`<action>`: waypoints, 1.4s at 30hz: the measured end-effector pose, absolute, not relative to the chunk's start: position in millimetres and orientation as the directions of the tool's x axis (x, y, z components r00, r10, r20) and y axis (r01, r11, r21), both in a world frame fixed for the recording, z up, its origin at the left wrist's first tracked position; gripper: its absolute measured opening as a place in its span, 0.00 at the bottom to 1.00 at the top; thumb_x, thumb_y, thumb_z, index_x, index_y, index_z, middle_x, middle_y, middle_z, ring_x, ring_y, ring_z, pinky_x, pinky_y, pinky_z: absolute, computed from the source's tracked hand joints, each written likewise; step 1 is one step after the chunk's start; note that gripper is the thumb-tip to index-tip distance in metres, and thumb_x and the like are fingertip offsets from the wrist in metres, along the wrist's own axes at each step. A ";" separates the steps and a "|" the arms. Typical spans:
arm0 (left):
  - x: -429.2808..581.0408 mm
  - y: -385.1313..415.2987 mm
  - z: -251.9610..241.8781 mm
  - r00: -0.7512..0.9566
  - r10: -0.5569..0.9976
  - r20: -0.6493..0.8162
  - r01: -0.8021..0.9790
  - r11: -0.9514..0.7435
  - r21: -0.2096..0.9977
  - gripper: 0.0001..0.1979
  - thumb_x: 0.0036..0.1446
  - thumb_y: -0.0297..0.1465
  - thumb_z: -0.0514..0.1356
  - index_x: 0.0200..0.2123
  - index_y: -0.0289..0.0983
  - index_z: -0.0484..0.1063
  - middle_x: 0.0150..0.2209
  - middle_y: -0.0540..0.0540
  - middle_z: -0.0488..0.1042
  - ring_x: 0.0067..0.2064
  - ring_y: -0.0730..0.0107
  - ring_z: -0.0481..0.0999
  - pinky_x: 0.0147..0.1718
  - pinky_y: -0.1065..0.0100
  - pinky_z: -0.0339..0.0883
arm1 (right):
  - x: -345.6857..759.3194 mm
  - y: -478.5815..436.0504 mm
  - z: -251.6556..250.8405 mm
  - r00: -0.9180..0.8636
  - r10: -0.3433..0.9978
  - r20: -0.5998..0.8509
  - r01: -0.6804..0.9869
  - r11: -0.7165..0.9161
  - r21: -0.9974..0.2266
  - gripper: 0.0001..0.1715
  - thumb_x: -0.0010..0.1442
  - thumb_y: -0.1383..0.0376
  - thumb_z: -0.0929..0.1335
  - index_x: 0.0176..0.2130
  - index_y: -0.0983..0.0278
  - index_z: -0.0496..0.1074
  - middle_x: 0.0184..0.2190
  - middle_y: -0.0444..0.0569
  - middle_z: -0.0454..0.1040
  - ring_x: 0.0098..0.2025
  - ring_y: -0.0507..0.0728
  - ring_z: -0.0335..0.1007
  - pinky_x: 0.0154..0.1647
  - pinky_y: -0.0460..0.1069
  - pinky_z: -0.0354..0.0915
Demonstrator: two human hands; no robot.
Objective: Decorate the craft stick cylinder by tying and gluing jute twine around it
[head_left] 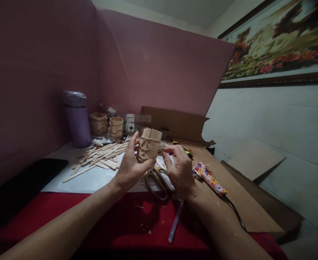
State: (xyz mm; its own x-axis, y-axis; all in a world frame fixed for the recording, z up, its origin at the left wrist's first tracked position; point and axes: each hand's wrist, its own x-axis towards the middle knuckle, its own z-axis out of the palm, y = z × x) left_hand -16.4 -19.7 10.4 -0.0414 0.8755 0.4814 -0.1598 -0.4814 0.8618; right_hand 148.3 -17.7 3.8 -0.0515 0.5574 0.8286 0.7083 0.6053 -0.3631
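My left hand [133, 164] is wrapped round a small cup made of wooden craft sticks [150, 142], with twine bands and raised bits on its side. The cup is held a little tilted above the table. Beside it on the right, my right hand [179, 166] has thumb and forefinger pinched together close to the cup's wall. What sits between those fingertips is too small to make out. Below the hands lie scissors [157, 185] with large handles. A floral-patterned glue gun [209, 178] rests to the right of my right hand.
Loose craft sticks [102, 155] are piled on white paper at left. Behind them stand two finished-looking cups [116, 128] and a purple bottle [78, 119]. A glue stick [176, 222] lies on the red cloth [121, 224]. Cardboard [240, 202] and a cord extend along the right.
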 end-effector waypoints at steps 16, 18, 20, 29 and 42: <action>-17.5 -11.8 -2.5 -0.110 0.776 0.621 0.255 -0.581 0.773 0.46 0.42 0.29 0.65 0.66 0.39 0.53 0.57 0.36 0.63 0.56 0.51 0.70 0.53 0.51 0.67 | 142.9 -24.9 3.5 -0.239 0.590 0.771 0.613 0.708 -0.352 0.07 0.64 0.66 0.65 0.42 0.64 0.72 0.42 0.53 0.75 0.46 0.61 0.69 0.48 0.55 0.63; -17.9 -11.4 -2.1 -0.129 0.775 0.619 0.307 -0.562 0.768 0.46 0.42 0.29 0.65 0.66 0.38 0.54 0.57 0.36 0.63 0.57 0.49 0.68 0.54 0.49 0.66 | 142.9 -23.5 1.2 -0.239 0.605 0.760 0.630 0.692 -0.352 0.06 0.61 0.68 0.67 0.40 0.64 0.72 0.39 0.51 0.76 0.44 0.61 0.69 0.46 0.54 0.63; -18.1 -11.7 -1.1 -0.142 0.778 0.612 0.348 -0.539 0.767 0.46 0.42 0.29 0.65 0.66 0.37 0.54 0.57 0.35 0.63 0.58 0.48 0.67 0.54 0.48 0.65 | 143.1 -22.1 -0.5 -0.229 0.622 0.749 0.647 0.672 -0.360 0.05 0.60 0.69 0.67 0.39 0.63 0.72 0.36 0.50 0.76 0.41 0.60 0.69 0.45 0.54 0.63; -18.2 -11.1 -0.8 -0.147 0.775 0.615 0.438 -0.506 0.743 0.48 0.41 0.29 0.63 0.67 0.33 0.52 0.58 0.32 0.62 0.60 0.44 0.65 0.55 0.45 0.64 | 144.0 -16.2 -6.5 -0.230 0.732 0.642 0.718 0.572 -0.395 0.05 0.60 0.69 0.67 0.37 0.64 0.73 0.36 0.52 0.74 0.41 0.61 0.69 0.42 0.53 0.62; -19.5 -9.0 3.3 -0.186 0.862 0.471 0.248 -0.423 0.871 0.49 0.37 0.29 0.66 0.65 0.35 0.55 0.57 0.35 0.63 0.60 0.45 0.65 0.55 0.46 0.64 | 141.3 -18.4 -2.8 -0.100 0.753 0.650 0.566 0.580 -0.586 0.05 0.57 0.70 0.64 0.30 0.62 0.67 0.27 0.45 0.71 0.29 0.54 0.67 0.32 0.48 0.62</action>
State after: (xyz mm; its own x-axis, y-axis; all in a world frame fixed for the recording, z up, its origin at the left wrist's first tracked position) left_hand -19.5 -9.0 3.3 -0.1863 0.8620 0.4715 0.2485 -0.4229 0.8714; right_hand 141.3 -18.4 -2.8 -0.1003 0.7535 0.6498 0.5657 0.5804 -0.5857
